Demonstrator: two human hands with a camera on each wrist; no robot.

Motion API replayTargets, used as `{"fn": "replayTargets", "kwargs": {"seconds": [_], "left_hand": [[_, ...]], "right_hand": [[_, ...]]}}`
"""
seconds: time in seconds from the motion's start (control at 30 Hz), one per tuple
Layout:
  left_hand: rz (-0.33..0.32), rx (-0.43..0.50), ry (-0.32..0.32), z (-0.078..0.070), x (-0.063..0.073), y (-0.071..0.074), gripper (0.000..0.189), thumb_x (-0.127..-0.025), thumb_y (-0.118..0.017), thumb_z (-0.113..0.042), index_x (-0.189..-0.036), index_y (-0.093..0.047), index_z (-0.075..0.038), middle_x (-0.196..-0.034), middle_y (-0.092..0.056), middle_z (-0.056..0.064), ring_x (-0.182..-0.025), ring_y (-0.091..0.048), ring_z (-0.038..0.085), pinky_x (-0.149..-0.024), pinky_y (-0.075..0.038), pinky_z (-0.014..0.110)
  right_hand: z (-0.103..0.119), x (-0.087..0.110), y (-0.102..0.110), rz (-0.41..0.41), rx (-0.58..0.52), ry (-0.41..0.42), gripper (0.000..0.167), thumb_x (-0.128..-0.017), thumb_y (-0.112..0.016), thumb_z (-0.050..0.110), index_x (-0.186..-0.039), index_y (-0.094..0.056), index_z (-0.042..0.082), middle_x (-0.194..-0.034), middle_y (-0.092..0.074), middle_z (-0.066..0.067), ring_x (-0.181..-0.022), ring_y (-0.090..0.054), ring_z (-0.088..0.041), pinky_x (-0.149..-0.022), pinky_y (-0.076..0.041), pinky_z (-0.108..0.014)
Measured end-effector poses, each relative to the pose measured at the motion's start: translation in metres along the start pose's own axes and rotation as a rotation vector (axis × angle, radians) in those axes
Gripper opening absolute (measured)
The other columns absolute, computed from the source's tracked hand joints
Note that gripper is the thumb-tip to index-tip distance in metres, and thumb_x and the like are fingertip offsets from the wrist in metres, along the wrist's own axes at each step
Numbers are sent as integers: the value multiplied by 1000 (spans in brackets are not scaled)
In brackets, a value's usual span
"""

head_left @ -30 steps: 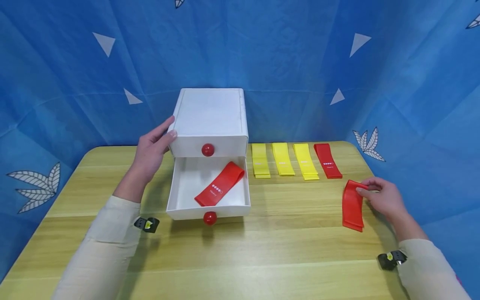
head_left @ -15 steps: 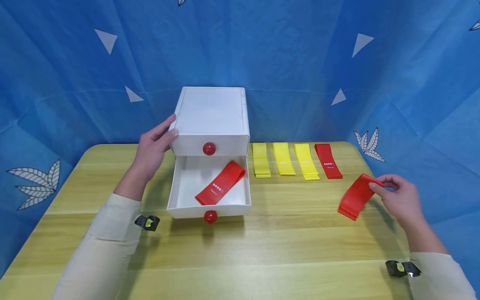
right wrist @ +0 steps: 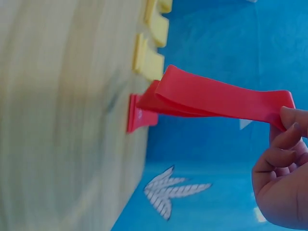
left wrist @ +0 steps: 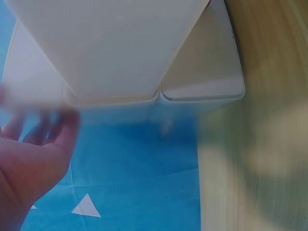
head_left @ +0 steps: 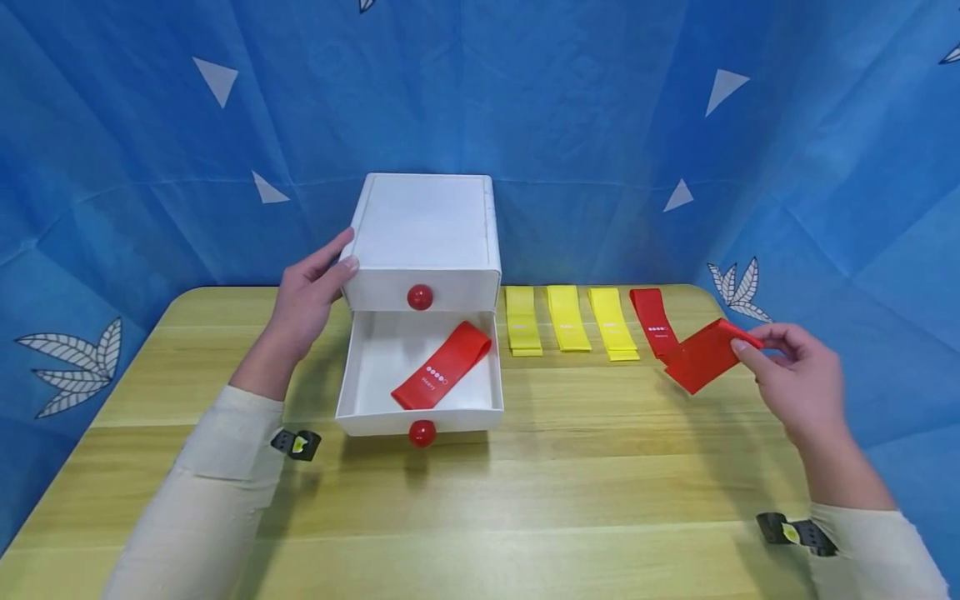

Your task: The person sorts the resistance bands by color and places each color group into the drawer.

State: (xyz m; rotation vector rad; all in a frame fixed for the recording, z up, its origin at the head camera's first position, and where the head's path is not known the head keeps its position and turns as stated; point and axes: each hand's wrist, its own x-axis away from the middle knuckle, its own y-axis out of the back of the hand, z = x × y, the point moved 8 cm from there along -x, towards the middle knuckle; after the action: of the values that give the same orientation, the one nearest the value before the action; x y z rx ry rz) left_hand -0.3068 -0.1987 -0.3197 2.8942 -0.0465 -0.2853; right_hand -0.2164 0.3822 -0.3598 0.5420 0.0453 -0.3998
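My right hand [head_left: 801, 379] pinches one end of a red resistance band [head_left: 702, 357], a flat loop held above the table. Its free end points left and covers part of another red resistance band [head_left: 651, 312] lying on the table. In the right wrist view the held band [right wrist: 221, 98] sags open as a loop, thumb and fingertips on its end. My left hand [head_left: 306, 292] rests against the left side of a white two-drawer box [head_left: 423, 221], fingers fairly straight. The lower drawer [head_left: 363, 367] is pulled out, and a red resistance band [head_left: 442, 367] marked "Heavy" lies slantwise inside.
Three yellow resistance bands [head_left: 567, 318] lie in a row to the right of the box. Red ball knobs [head_left: 422, 433] stick out from both drawers. Behind the wooden table [head_left: 570, 500] hangs a blue patterned cloth [head_left: 570, 125].
My right hand has lifted the red band and shifted slightly right and farther from me; the band's free end has swung up and left. My left hand stays on the box.
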Motion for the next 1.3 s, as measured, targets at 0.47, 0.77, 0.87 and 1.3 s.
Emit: {"fn": "replayTargets", "kwargs": {"seconds": [0.47,0.77,0.87,1.3], "left_hand": [[-5,-22,12,-1,-1,0,52,-103,-56,-38,-153,-42,-32,-158,-36,-5,-142,-36,21,-109,-38,49],[-12,-25,17,-1,0,-1,52,-103,-55,-38,-153,-42,-31,-158,-35,-5,-142,-36,21,-108,-38,48],[-8,-28,18,0,0,-1,52,-103,-55,-38,-153,-42,-32,-158,-34,-5,-142,-35,21,-109,-38,49],[-5,-27,17,-1,0,-1,53,-103,-56,-39,-153,-42,-32,-158,-35,-6,-142,-35,21,-109,-38,49]], "right_hand": [[70,7,-37,-88,-312,107,18,-90,-76,10,-105,-69,3,-93,-69,1,-69,-60,-12,-51,-44,-18],[125,16,-61,-73,-516,210,27,-86,-80,14,-107,-70,2,-110,-67,-13,-85,-66,-21,-68,-55,-19],[144,20,-67,-55,-573,264,27,-85,-81,13,-106,-70,0,-110,-67,-16,-87,-67,-24,-74,-56,-21],[204,44,-112,98,-629,483,18,-88,-75,2,-103,-68,-6,-99,-69,-18,-72,-63,-27,-62,-53,-25]]}}
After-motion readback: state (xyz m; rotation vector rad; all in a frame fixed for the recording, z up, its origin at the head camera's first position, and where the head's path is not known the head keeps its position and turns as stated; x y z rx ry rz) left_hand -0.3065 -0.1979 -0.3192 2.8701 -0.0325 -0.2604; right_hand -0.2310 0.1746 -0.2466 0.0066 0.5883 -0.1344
